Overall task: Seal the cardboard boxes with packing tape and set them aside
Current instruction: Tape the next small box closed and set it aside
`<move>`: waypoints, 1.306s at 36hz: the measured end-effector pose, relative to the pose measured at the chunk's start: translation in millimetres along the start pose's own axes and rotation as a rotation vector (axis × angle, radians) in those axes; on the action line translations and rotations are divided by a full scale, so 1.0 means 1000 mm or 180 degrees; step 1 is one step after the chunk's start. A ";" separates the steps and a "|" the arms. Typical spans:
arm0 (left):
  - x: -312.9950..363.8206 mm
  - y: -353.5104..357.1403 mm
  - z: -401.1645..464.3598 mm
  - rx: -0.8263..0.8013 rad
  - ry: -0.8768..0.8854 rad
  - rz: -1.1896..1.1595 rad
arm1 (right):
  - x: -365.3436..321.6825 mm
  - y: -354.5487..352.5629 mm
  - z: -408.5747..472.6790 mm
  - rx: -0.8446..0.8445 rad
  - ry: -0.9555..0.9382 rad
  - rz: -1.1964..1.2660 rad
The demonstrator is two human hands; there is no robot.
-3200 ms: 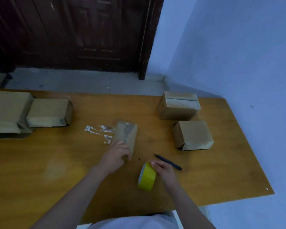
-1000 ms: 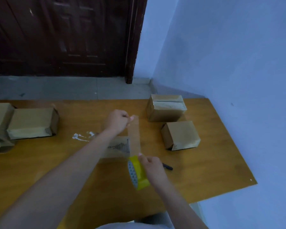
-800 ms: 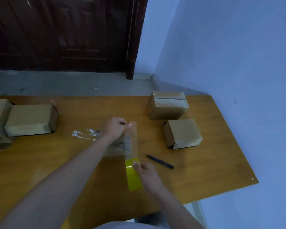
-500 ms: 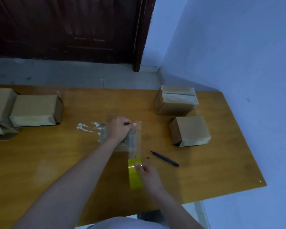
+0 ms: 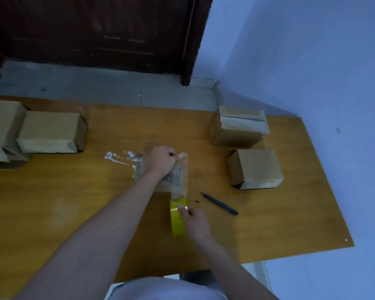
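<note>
My right hand [image 5: 196,221] grips the yellow tape roll [image 5: 178,219], standing on edge near the worktop's [image 5: 52,213] front edge, abt mid-width. A clear strip of tape [image 5: 183,176] runs from the roll away from me, over the small flat box [image 5: 173,178] w/ black print on top. My left hand [image 5: 161,160] is fisted, pinching the strip's far end at the box's far side. Box is brown cardboard, low, lying mid-worktop. A dark pen [image 5: 220,204] lies just right of the roll. Twd the right edge: two shut boxes [image 5: 256,167], one behind the other, far one w/ tape on top. Left edge, far side: more boxes [image 5: 50,132], touching.
</note>
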State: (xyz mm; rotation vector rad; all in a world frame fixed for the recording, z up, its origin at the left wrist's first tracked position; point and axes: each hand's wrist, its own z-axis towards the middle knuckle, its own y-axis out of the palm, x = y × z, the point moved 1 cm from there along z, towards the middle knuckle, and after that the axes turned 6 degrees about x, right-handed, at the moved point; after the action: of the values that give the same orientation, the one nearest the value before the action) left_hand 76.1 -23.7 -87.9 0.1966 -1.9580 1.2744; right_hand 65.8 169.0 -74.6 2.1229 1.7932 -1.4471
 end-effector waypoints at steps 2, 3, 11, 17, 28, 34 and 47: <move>0.001 -0.003 0.006 -0.0241 -0.0189 -0.0034 | -0.006 0.003 0.006 -0.0010 0.0151 -0.0127; 0.002 -0.004 0.010 -0.0362 -0.0262 -0.0065 | -0.009 0.002 0.009 0.0001 0.0198 -0.0159; 0.017 -0.014 0.023 -0.1287 -0.0733 0.0672 | -0.025 -0.004 0.022 -0.0096 0.0651 0.0202; 0.015 -0.011 0.022 -0.1256 -0.1062 0.0814 | -0.027 -0.004 0.022 -0.0092 0.0852 0.0581; 0.010 -0.002 -0.002 0.0750 0.0255 0.0225 | -0.030 -0.008 0.014 -0.0051 0.0771 0.0585; 0.004 -0.017 -0.032 0.1048 0.0995 0.0387 | -0.035 -0.010 0.011 0.0017 0.0521 0.0572; -0.026 0.011 -0.089 0.0066 0.0771 0.1213 | -0.037 -0.025 0.023 -0.0170 0.0323 0.0652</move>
State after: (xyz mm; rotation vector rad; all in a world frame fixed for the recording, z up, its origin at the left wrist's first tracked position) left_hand 134.6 49.2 -95.7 -0.3234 -1.8247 1.4811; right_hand 34.8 136.3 -51.4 2.3116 1.5673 -1.2517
